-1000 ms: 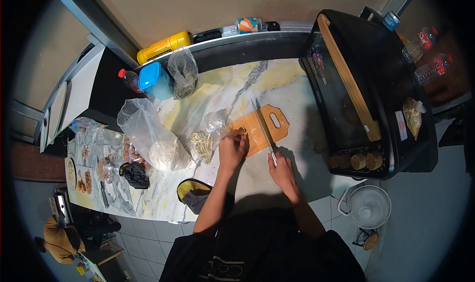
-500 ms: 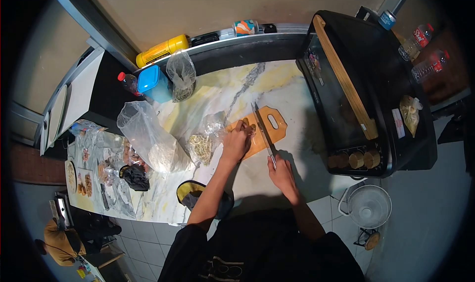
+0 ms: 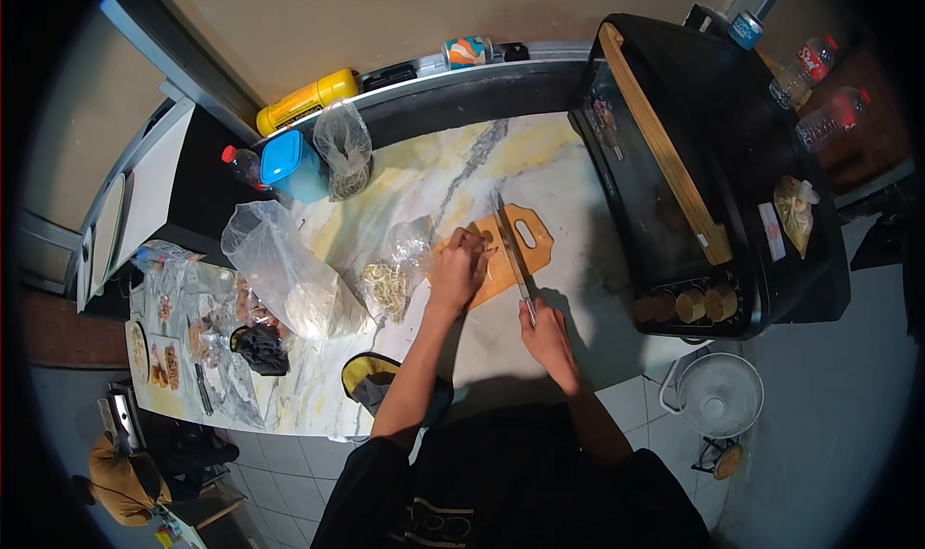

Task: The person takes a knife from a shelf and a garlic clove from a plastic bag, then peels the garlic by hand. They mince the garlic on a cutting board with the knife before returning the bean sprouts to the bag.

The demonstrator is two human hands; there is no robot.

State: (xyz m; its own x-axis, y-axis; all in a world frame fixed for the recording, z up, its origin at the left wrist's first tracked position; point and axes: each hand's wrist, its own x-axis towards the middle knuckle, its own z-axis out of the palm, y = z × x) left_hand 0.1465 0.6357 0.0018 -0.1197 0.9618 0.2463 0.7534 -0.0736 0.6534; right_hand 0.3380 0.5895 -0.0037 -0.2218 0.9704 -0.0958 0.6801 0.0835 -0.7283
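Note:
My right hand (image 3: 547, 333) is wrapped round the handle of a kitchen knife (image 3: 515, 250). The blade points away from me and lies across an orange cutting board (image 3: 541, 248) with a slot at one end. Left of the blade, my left hand (image 3: 458, 272) rests on the board with its fingers curled and bunched over something small and brownish. Those fingers hide most of it, so its kind cannot be made out. Beside my left hand is a clear plastic bag of bean sprouts (image 3: 387, 287).
A plastic bag of white contents (image 3: 323, 303), a blue-lidded container (image 3: 294, 169) and a black-and-yellow mitt (image 3: 371, 371) sit on the marble-patterned table (image 3: 520, 144). To the right stands a black oven (image 3: 713, 144). A person (image 3: 125, 477) is at lower left.
The view has shifted slightly, moving the scene a little left. Against the board, the knife now lies slightly nearer the slot. Both hands stay in nearly the same place.

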